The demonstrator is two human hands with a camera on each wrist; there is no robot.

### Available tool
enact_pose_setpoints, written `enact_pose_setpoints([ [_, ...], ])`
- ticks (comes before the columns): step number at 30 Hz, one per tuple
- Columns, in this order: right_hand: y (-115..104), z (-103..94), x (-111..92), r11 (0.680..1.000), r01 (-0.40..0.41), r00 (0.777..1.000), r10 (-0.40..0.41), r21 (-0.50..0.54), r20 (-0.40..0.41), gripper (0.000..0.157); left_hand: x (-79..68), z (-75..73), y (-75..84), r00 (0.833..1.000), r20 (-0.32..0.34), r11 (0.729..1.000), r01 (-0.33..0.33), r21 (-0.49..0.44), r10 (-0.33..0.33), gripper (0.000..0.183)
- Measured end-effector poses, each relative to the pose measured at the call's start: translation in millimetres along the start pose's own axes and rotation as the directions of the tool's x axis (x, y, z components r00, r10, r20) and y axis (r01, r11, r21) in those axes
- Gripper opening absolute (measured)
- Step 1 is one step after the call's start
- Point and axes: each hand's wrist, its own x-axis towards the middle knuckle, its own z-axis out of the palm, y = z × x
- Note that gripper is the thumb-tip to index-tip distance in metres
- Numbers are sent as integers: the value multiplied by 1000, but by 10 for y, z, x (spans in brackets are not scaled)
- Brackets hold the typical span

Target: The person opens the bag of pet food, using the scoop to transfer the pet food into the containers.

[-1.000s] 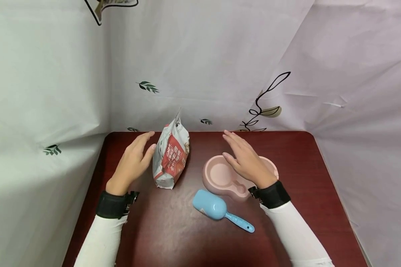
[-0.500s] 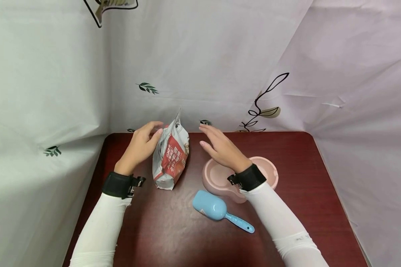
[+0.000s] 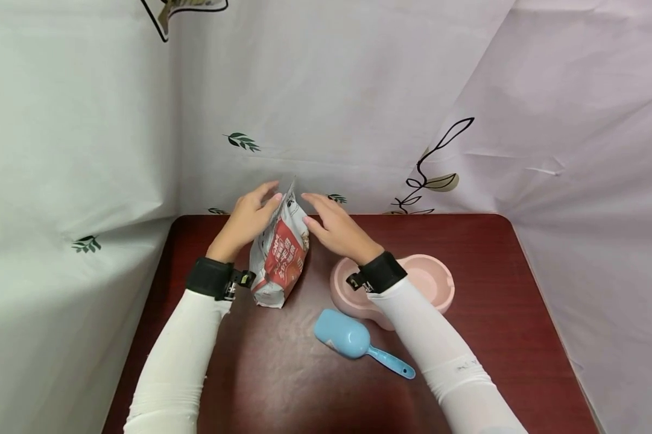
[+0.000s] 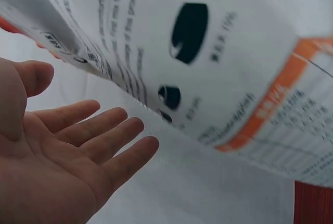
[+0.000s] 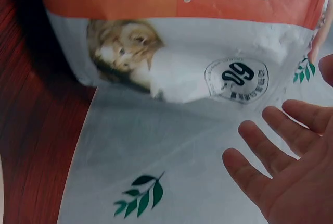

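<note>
A white and red bag of kitten food (image 3: 283, 256) stands upright at the back left of the table, its top edge pinched into a thin ridge. My left hand (image 3: 248, 218) is at the bag's upper left side, fingers spread and extended. In the left wrist view that hand (image 4: 78, 151) lies beside the printed back of the bag (image 4: 218, 62), holding nothing. On the bag's other side is my right hand (image 3: 336, 228), fingers loosely straight. The right wrist view has this hand (image 5: 291, 156) next to the bag's front (image 5: 182, 52), which bears a kitten picture.
A pink double pet bowl (image 3: 431, 280) sits right of the bag, partly under my right wrist. In front of it lies a light blue scoop (image 3: 342, 333), handle toward the right. White patterned cloth (image 3: 326, 90) hangs behind the dark red table (image 3: 304, 392).
Both hands have moved in toward the top of the bag, the left going right and up, the right going left across the bowl. Bag, bowl and scoop stay in place.
</note>
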Motion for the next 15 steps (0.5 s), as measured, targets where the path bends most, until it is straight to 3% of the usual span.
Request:
enact_pose_setpoints([
  [7, -65, 22, 151, 999, -17, 999, 16, 39, 30, 60, 134, 42, 116, 999, 28, 999, 18, -40, -16, 55],
  [11, -100, 34, 226, 993, -80, 996, 77, 87, 37, 61, 201, 58, 150, 1000, -5, 999, 25, -41, -25, 47],
  [15, -121, 60, 275, 981, -134, 991, 132, 138, 23, 59, 279, 97, 174, 999, -43, 999, 25, 26, -24, 40],
])
